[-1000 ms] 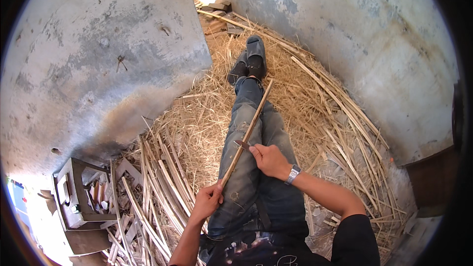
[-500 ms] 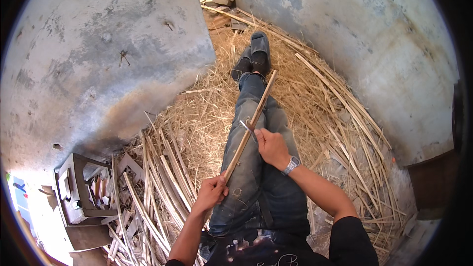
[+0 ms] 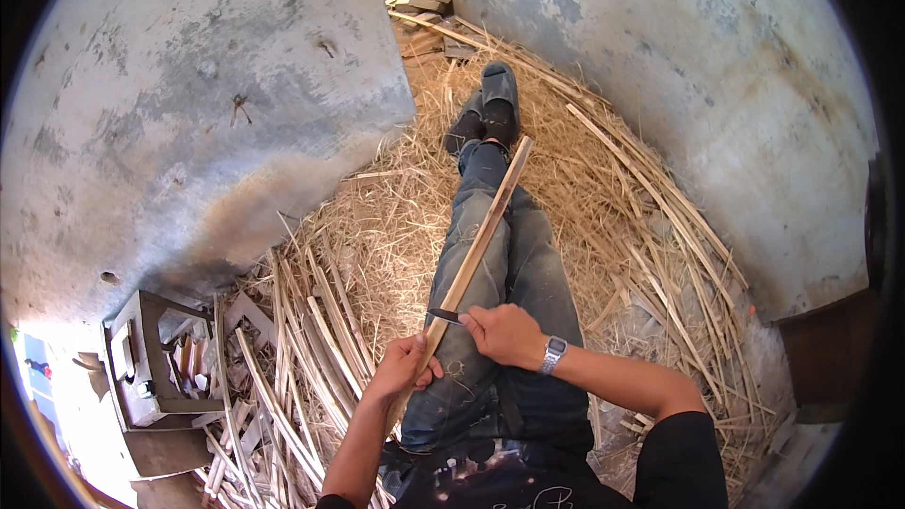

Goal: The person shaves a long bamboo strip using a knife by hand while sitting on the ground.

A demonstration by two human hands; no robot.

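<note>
Head view, looking down over the outstretched legs (image 3: 542, 264) of a seated person, clad in worn blue trousers and crossed at the ankles. A long, pale strip (image 3: 488, 226), apparently of wood or bamboo, runs obliquely over the thighs and shins, its far tip near the ankles and its near end passing below the left hand. The left hand (image 3: 403, 368) is closed around the strip toward its lower end, the fingers curled about it. The right hand (image 3: 504, 333) grips a small knife (image 3: 445, 316), whose dark blade lies across the strip just above the left hand; a silver-coloured wristwatch (image 3: 554, 351) encircles the right wrist. The 2 feet wear dark shoes (image 3: 500, 85). Pale shavings (image 3: 377, 236) cover the floor around the legs. At left, loose strips (image 3: 325, 358) lie in a dense sheaf beside an open, box-like frame (image 3: 189, 406) containing small pieces. At right, further long strips (image 3: 650, 188) follow the foot of a weathered grey wall (image 3: 679, 57). A 2nd mottled wall (image 3: 283, 47) stands at upper left, and flat blocks (image 3: 430, 6) are stacked near the bright gap between the 2 walls.
</note>
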